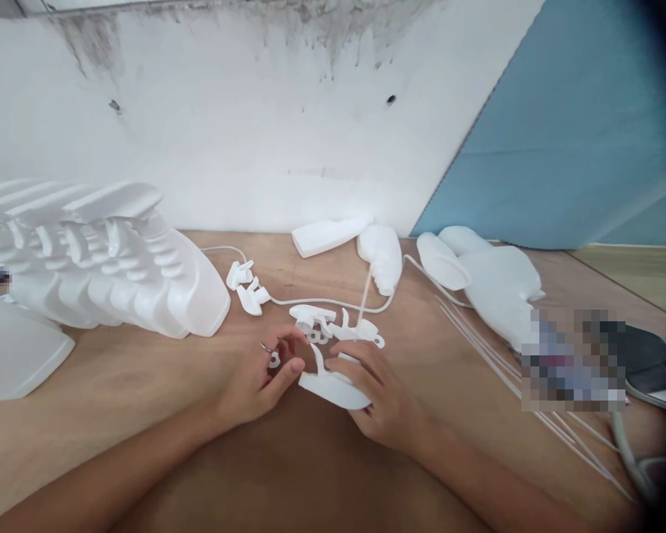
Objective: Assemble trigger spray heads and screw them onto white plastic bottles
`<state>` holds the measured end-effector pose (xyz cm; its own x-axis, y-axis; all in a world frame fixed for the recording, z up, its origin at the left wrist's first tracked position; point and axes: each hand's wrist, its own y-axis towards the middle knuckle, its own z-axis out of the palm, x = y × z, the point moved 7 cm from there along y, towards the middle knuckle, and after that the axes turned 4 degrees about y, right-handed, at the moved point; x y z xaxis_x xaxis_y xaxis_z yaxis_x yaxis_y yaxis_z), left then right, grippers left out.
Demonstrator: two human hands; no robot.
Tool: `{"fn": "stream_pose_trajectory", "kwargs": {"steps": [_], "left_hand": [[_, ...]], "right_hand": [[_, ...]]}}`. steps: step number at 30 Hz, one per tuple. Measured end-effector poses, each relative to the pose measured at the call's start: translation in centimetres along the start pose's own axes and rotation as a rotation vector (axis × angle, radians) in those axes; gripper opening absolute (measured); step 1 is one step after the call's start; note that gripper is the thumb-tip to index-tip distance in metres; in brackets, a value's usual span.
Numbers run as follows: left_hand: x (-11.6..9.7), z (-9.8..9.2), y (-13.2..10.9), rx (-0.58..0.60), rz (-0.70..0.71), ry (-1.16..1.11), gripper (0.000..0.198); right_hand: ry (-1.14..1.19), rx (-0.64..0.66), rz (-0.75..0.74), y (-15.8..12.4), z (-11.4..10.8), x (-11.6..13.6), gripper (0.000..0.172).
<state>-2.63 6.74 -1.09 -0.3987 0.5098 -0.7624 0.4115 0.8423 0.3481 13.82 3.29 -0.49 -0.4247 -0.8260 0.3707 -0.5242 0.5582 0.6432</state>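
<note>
My right hand [385,392] grips a white plastic trigger spray head [333,386] from its right side, with a curved prong rising from its top. My left hand [266,374] is curled just left of it. Its thumb and fingers are apart around a gap, and the thumb tip is close to the spray head's left end; whether they touch I cannot tell. Just beyond both hands lie more loose white spray head parts [313,317] and small rings. A thin tube stands up from one part [360,329]. Left of these are two similar white pieces [250,297].
White bottles [199,296] stand in a row at left. Another white bottle [382,255] and a white piece [330,235] lie by the wall. Further right lie white bottles [493,285], thin tubes [499,370] and a blurred-out object. A cable [333,302] crosses the wooden table.
</note>
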Motion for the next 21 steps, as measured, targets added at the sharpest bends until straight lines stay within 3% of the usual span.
{"fn": "stream_pose_trajectory", "kwargs": {"steps": [3,6,9,12,16,21], "left_hand": [[-0.2,-1.6,3.8,-0.083,0.015,0.169,0.019],[0.5,-2.2,10.2,-0.16,0.01,0.335,0.019],[2.4,-1.2,16.7,-0.211,-0.035,0.487,0.028],[4.8,0.5,21.0,-0.213,-0.114,0.636,0.043],[6.7,1.8,22.7,-0.189,-0.147,0.769,0.038],[6.1,1.1,21.2,-0.135,-0.088,0.784,0.035]], "right_hand": [[0.025,-0.085,0.027,0.0,-0.8,-0.3,0.041],[0.06,-0.139,0.065,0.1,-1.4,-0.7,0.041],[0.084,-0.17,0.109,0.0,-1.9,-1.0,0.041],[0.099,-0.191,0.137,0.0,-2.2,-1.4,0.04],[0.12,-0.197,0.142,0.2,-1.9,-1.6,0.041],[0.154,-0.207,0.126,0.3,-2.7,-1.7,0.047]]}}
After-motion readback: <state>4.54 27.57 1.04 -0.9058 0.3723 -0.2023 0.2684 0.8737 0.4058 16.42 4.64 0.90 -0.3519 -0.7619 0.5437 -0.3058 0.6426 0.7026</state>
